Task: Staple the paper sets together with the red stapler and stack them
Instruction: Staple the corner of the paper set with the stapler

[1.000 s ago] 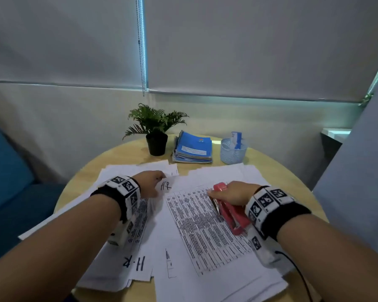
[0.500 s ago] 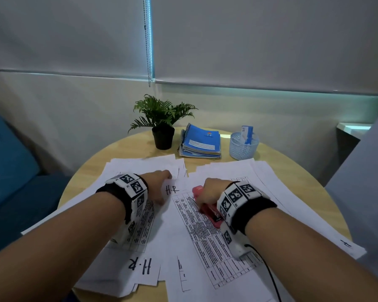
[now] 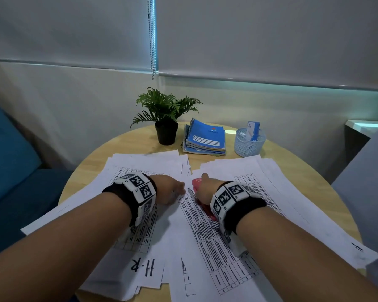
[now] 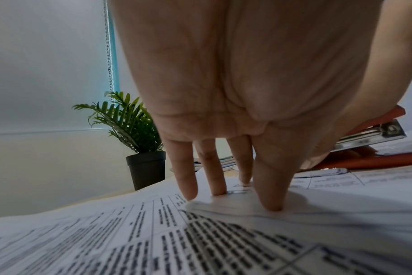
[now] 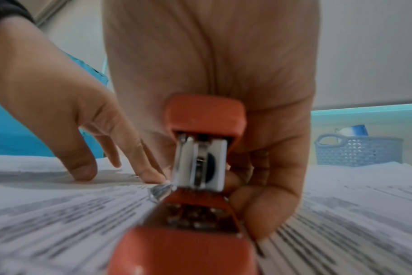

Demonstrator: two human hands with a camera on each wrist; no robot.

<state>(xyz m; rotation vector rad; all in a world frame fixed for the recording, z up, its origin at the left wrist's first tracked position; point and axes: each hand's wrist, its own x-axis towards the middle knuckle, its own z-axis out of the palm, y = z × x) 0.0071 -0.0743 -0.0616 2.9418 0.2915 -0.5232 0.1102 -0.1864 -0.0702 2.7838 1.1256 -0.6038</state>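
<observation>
Two hands are working side by side on loose printed sheets that are covering most of the round wooden counter (image 3: pixel 127 140). The left hand (image 3: pixel 169 189) is pressing straight fingers (image 4: pixel 269 189) down on the corner of a paper set (image 3: pixel 207 232), fingertips touching the top sheet, nothing curled round it. The right hand (image 3: pixel 206 189) is gripping the red stapler (image 3: pixel 197 183), the palm lying over its top and the fingers wrapping its side. In the right wrist view the stapler (image 5: pixel 200 167) is sitting on the papers with its rear end nearest the camera, and its front end is hidden behind the hand, so it cannot be told whether paper is lying between its arms. The left wrist view is showing the stapler (image 4: pixel 374 141) just beside the left thumb, its metal part standing above the red base.

More sheets (image 3: pixel 144 164) are lying under the left forearm, one marked "H-R" (image 3: pixel 143 267). At the far edge a potted plant (image 3: pixel 165 118), blue notebooks (image 3: pixel 205 138) and a mesh basket (image 3: pixel 248 144) are standing in a row, well apart from the hands.
</observation>
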